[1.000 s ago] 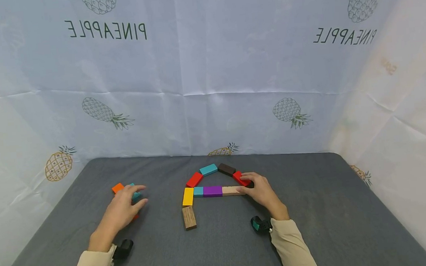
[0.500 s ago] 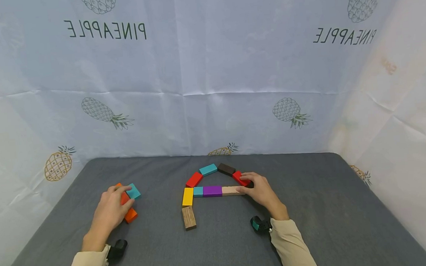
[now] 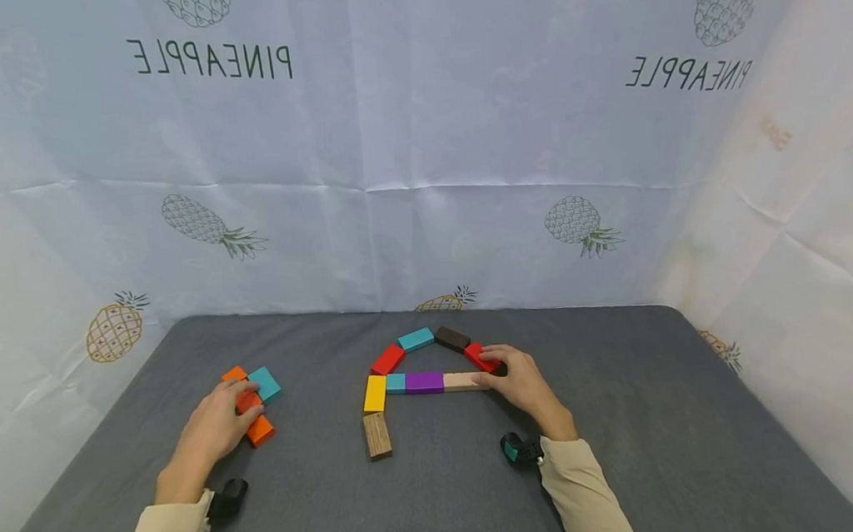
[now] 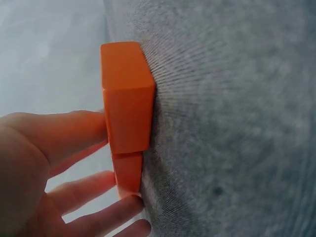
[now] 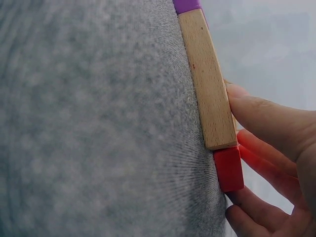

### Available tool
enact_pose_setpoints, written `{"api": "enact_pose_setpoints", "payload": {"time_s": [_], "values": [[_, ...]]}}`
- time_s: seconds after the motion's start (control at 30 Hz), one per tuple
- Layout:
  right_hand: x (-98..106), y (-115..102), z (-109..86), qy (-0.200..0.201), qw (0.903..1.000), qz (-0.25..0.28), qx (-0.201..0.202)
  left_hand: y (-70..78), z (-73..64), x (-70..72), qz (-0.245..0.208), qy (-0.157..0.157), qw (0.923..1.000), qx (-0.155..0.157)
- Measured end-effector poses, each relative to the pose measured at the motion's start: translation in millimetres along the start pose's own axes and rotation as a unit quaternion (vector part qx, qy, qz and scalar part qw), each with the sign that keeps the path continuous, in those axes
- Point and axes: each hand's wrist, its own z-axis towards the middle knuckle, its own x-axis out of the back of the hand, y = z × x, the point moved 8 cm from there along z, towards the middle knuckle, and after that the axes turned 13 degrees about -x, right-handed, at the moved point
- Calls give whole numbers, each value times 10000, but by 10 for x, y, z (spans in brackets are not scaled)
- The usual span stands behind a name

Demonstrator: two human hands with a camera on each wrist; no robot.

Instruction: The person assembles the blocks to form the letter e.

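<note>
In the head view my left hand [image 3: 210,429] grips a red block [image 3: 249,399] between thumb and fingers. An orange block [image 3: 261,431] lies against its near end, another orange block [image 3: 235,372] behind it, and a light-blue block [image 3: 264,383] beside it. Up close, the left wrist view shows the near orange block [image 4: 129,116] in front of my thumb. My right hand [image 3: 526,387] has its thumb on the end of a pale wooden block [image 3: 461,381] and its fingers bent around a red block [image 3: 480,357]. That red block's end [image 5: 229,169] adjoins the pale wood.
A purple block [image 3: 424,382], a small light-blue block [image 3: 396,383] and a yellow block [image 3: 375,394] continue the row, with a brown wooden block [image 3: 377,435] below. Red [image 3: 388,359], light-blue [image 3: 416,339] and dark brown [image 3: 452,338] blocks arc behind. Grey cloth [image 3: 445,498] covers the table.
My left hand has drawn back to the left and down, uncovering the light-blue and near orange blocks, and its fingers have closed onto the red one. The right hand stays in place.
</note>
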Motion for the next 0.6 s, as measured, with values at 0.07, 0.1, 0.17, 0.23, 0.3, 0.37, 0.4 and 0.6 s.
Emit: {"api": "enact_pose_setpoints", "payload": {"time_s": [0.07,0.1,0.17,0.23,0.3,0.37,0.4,0.6], "values": [[0,4,3,-2,10000,-1,-15,-1,1,3,-58,-20,10000,-32],[0,5,4,-4,10000,-2,-12,1,0,5,-84,-27,9999,-55],[0,5,4,-16,10000,10,-1,4,-1,4,-121,-36,9999,-99],[1,7,2,-33,10000,36,-19,7,-5,0,-141,-46,9998,-139],[4,4,-2,-42,10000,58,-18,13,-9,-4,-132,-72,9997,-169],[6,1,-5,-42,10000,69,-19,9,-9,-6,-122,-102,9998,-157],[6,1,-5,-44,10000,73,-27,9,-9,-5,-120,-122,9997,-146],[2,0,-2,-21,10000,29,-22,7,8,8,-243,-234,9994,-78]]}}
